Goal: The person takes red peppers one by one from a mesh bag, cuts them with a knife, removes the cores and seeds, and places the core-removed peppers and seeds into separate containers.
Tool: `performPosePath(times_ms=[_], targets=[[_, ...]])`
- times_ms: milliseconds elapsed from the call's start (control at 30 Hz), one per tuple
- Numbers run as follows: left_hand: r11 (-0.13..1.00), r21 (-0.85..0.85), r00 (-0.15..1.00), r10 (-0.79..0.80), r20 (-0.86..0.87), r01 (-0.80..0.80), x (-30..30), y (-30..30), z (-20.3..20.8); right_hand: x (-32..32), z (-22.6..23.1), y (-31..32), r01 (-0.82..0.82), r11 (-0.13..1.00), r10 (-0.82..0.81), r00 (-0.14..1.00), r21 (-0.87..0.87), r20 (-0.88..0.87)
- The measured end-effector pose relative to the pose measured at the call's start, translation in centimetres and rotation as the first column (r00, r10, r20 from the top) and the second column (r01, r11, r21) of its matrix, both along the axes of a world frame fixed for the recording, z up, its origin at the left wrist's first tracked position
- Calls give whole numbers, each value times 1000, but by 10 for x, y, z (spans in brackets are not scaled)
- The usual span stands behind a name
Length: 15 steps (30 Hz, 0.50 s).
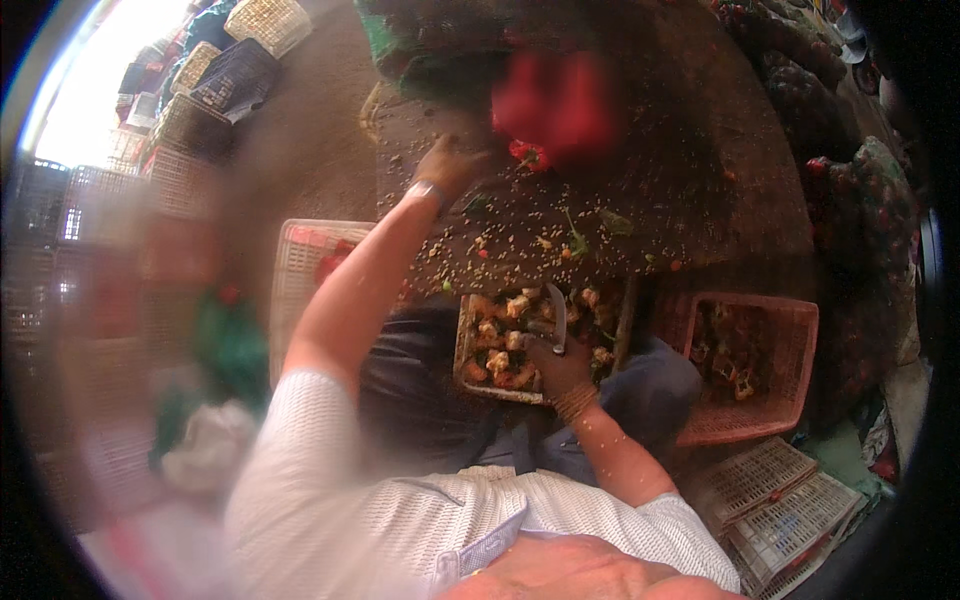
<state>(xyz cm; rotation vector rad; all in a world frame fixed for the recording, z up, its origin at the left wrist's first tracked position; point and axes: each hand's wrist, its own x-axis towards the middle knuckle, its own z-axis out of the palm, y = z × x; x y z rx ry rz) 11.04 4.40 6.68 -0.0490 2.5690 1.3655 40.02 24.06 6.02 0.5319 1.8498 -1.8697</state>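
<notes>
My left hand reaches out over the brown work surface, fingers apart, with nothing seen in it. To its right is a blurred mass of bright red, likely peppers, with a small red piece at its lower edge. My gloved right hand grips a knife with a curved blade; its handle is hidden in the fingers. Under that hand, between my legs, sits a shallow box of cut pepper cores with pale seed clusters. Seeds and green stem bits are strewn over the surface.
A pale crate with red pieces stands left of my left arm. At right is a pinkish crate with cores. Flat crates lie behind it. Stacked crates line the left; full net sacks line the right.
</notes>
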Motion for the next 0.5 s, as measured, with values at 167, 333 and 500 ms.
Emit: performPosePath(times_ms=[167,333,500], targets=[[802,-582,979,-197,-46,134,-154,70,-99,6,-17,-12,51,990,-47,998,-130,31],[885,223,879,316,358,-409,-131,128,-41,-3,12,-3,118,954,-47,966,-275,253],[777,599,960,-275,43,196,-163,21,-123,5,8,-10,53,942,6,984,-331,176]])
